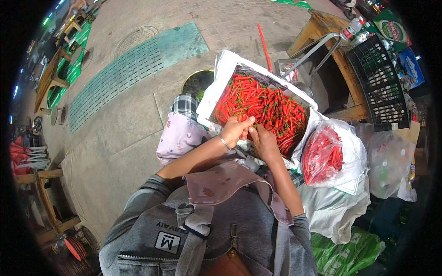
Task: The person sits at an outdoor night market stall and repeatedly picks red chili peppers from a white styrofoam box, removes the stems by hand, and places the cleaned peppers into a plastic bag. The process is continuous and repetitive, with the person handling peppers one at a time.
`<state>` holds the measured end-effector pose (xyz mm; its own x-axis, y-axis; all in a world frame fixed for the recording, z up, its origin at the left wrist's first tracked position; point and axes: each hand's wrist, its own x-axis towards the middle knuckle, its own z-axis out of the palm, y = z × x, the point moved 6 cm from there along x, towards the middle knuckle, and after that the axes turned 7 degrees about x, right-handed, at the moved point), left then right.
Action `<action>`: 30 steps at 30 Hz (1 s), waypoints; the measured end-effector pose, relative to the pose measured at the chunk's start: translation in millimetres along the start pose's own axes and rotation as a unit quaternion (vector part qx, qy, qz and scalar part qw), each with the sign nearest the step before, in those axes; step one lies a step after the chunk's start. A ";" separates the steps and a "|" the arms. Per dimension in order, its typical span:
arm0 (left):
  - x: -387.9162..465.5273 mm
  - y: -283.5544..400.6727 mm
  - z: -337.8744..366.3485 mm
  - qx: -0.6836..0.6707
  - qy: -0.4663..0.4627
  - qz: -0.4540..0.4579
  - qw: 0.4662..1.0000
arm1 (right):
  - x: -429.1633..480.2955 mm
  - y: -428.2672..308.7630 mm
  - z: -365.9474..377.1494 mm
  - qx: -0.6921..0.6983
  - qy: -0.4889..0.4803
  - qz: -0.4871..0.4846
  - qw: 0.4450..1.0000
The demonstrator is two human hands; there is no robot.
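Observation:
A white foam box (pixel 221 74) full of red chili peppers with green stems (pixel 262 100) rests before me, tilted in view. Over its near edge, my left hand (pixel 237 130), with a bangle at the wrist, is closed around a few red chilies. My right hand (pixel 265 140) meets it, thumb and fingers together at the chilies' stem end; what lies between these fingers is too small to tell. To the right of the box, a clear plastic bag (pixel 321 157) holds more red chilies on a white bag. A dark round container (pixel 197 82) with something green inside stands behind the box's left corner.
A wooden table (pixel 354 74) with a metal-legged stool (pixel 310 55) stands at the right, beside a black plastic crate (pixel 380 82) of bottles. Green bags (pixel 348 250) lie at lower right. A perforated green mat (pixel 121 79) covers paving at left. A red stick (pixel 264 46) lies beyond the box.

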<state>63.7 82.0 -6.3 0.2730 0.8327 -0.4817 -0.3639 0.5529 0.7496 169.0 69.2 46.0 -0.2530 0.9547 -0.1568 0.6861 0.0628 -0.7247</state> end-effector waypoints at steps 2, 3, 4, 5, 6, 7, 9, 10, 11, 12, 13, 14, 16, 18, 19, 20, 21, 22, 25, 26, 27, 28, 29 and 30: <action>-1.3 -2.7 -2.5 -0.031 0.001 -0.015 0.999 | -2.1 -4.4 1.3 0.014 0.016 -0.020 1.000; -2.0 -4.4 -4.3 -0.045 0.000 -0.021 0.999 | -2.6 -8.2 2.8 0.022 0.013 -0.049 0.998; -2.4 -7.0 -6.8 -0.063 -0.006 -0.040 0.997 | -3.4 -10.9 4.6 0.023 0.011 -0.066 0.998; -2.6 -11.2 -7.9 -0.089 -0.021 -0.072 0.993 | -4.1 -13.6 6.5 0.025 -0.001 -0.084 0.996; -2.6 -15.0 -7.4 -0.117 -0.043 -0.100 0.987 | -5.7 -17.8 5.9 0.025 0.013 -0.111 0.993; -2.2 -18.0 -7.1 -0.150 -0.057 -0.118 0.980 | -7.8 -22.3 5.0 0.031 0.019 -0.145 0.989; -1.8 -25.2 0.6 -0.196 -0.107 -0.159 0.962 | -11.6 -26.8 5.9 0.033 0.014 -0.183 0.982; -0.1 -29.6 0.2 -0.207 -0.076 -0.174 0.960 | -13.1 -27.8 8.5 0.027 -0.002 -0.204 0.979; 0.3 -34.0 0.5 -0.218 -0.059 -0.207 0.952 | -12.2 -24.9 5.3 0.064 0.020 -0.209 0.976; 2.5 -29.5 -5.8 -0.205 -0.020 -0.161 0.965 | -10.3 -19.1 3.0 0.100 0.039 -0.204 0.973; -0.6 -18.5 -6.9 -0.225 -0.115 -0.156 0.955 | -7.7 -10.7 4.2 0.139 0.035 -0.189 0.972; 2.0 -14.4 -11.8 -0.210 -0.070 -0.122 0.968 | -0.5 14.2 4.4 0.235 0.054 -0.056 0.969; 1.5 -5.7 -26.2 -0.182 0.019 -0.069 0.981 | 15.9 49.7 -4.7 0.153 0.122 0.053 0.979; -3.2 -0.7 -30.4 -0.177 0.023 -0.061 0.982 | 28.0 69.4 -6.5 0.062 0.152 0.093 0.982; -4.6 2.2 -30.5 -0.178 0.017 -0.050 0.983 | 34.3 73.7 -6.1 0.029 0.146 0.094 0.984; -6.5 1.5 -28.0 -0.194 0.006 -0.054 0.979 | 39.9 77.8 -5.1 -0.008 0.137 0.116 0.984; -8.1 1.4 -25.9 -0.189 -0.003 -0.052 0.981 | 45.7 75.5 -1.7 -0.038 0.117 0.105 0.987; -9.3 0.2 -24.0 -0.183 -0.005 -0.057 0.981 | 50.7 73.2 2.7 -0.074 0.095 0.115 0.986; -11.4 -1.6 -21.5 -0.151 0.004 -0.062 0.987 | 65.3 69.2 16.4 -0.181 0.012 0.192 0.965; -12.0 -0.4 -20.6 -0.133 -0.002 -0.053 0.990 | 67.7 68.1 18.9 -0.183 0.017 0.208 0.961; -12.2 1.5 -20.2 -0.117 -0.008 -0.043 0.992 | 70.9 67.9 20.7 -0.184 0.024 0.217 0.958; -12.3 1.3 -20.4 -0.111 -0.007 -0.049 0.993 | 72.9 72.0 21.6 -0.149 0.036 0.245 0.957; -12.2 1.4 -19.9 -0.113 -0.011 -0.054 0.992 | 74.7 75.1 23.5 -0.135 0.040 0.253 0.957; -11.8 1.0 -19.9 -0.120 -0.010 -0.058 0.991 | 76.2 78.5 24.4 -0.123 0.049 0.259 0.957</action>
<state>42.4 73.3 -8.9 0.3428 0.7631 -0.5478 -0.5290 0.6387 0.5587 187.0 139.7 -39.2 0.2221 0.8978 -0.3802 0.8453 -0.3716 -0.3838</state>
